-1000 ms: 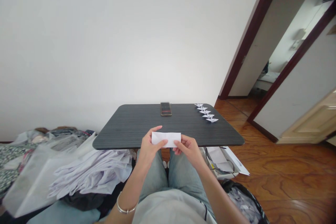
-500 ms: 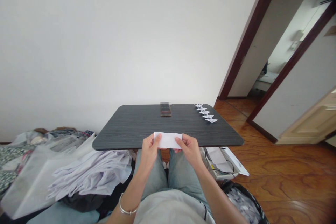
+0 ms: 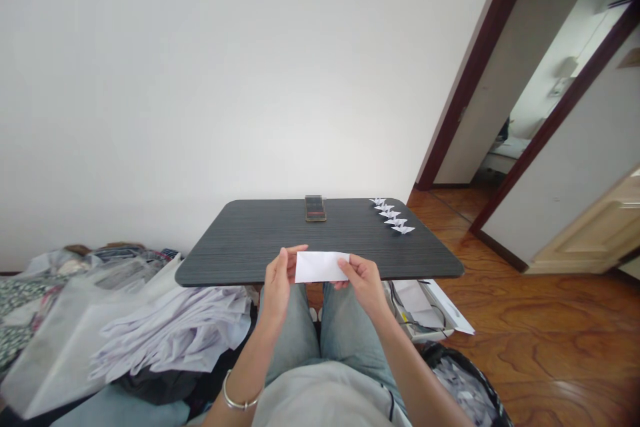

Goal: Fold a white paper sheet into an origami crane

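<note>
A small white rectangle of folded paper (image 3: 319, 267) is held level above the near edge of the dark table (image 3: 260, 233). My right hand (image 3: 361, 276) pinches its right end, thumb on top and fingers beneath. At the left end, my left hand (image 3: 281, 275) has its thumb lifted off the sheet and its fingers stretched out beside and partly behind the paper's edge. Whether those fingers touch the paper is hard to tell. Several folded paper cranes (image 3: 393, 215) stand in a slanting row at the table's right side.
A phone-like device (image 3: 315, 208) leans at the table's back edge, near the white wall. White cloth or paper (image 3: 180, 330) is heaped at the left. Below right are a white box with cables (image 3: 425, 310) and a black bag of paper scraps (image 3: 465, 380).
My left thumb has come off the paper and the left fingers have straightened. The paper has shifted slightly right, still in my right hand.
</note>
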### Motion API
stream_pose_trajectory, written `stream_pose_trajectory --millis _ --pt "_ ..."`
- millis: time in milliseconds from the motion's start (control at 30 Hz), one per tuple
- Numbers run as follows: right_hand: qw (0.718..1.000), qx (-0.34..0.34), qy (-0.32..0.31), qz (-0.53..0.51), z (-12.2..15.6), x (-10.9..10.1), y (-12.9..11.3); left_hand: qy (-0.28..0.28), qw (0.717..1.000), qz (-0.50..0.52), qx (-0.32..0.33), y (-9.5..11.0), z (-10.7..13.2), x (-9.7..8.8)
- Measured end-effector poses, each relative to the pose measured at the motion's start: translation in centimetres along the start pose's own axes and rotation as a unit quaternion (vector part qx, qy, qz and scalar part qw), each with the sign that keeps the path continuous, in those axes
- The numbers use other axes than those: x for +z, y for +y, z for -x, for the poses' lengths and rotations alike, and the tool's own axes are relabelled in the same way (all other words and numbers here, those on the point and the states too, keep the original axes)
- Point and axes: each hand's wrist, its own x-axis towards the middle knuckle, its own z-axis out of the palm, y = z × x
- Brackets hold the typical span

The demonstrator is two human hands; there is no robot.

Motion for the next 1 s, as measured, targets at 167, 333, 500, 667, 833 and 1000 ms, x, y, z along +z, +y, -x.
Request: stream_pose_trajectory --millis 167,333,500,667,833,1000 --pt "1.000 -0.006 0.006 0.002 0.1 -0.1 0.1 -0.004 0.998 -0.037 0.057 0.9 0.2 -0.5" --pt "1.000 -0.009 0.004 0.011 0.1 -0.2 0.1 -0.020 0.995 -0.071 0.070 1.0 0.1 -0.6" --pt "1.000 -0.003 0.013 0.020 0.1 -0.3 0.1 -0.007 0.992 -0.092 0.080 1.1 -0.1 -0.7" --pt "0.999 -0.004 0.022 0.023 0.1 -0.2 0.2 -0.027 0.991 -0.096 0.084 0.9 -0.3 -1.0" --pt "0.999 -0.005 0.031 0.029 0.1 -0.2 0.4 -0.074 0.991 -0.105 0.047 0.2 -0.4 -1.4" --pt "0.999 -0.015 0.027 0.029 -0.1 -0.3 0.6 -0.109 0.988 -0.109 0.015 -0.4 -0.5 -1.4"
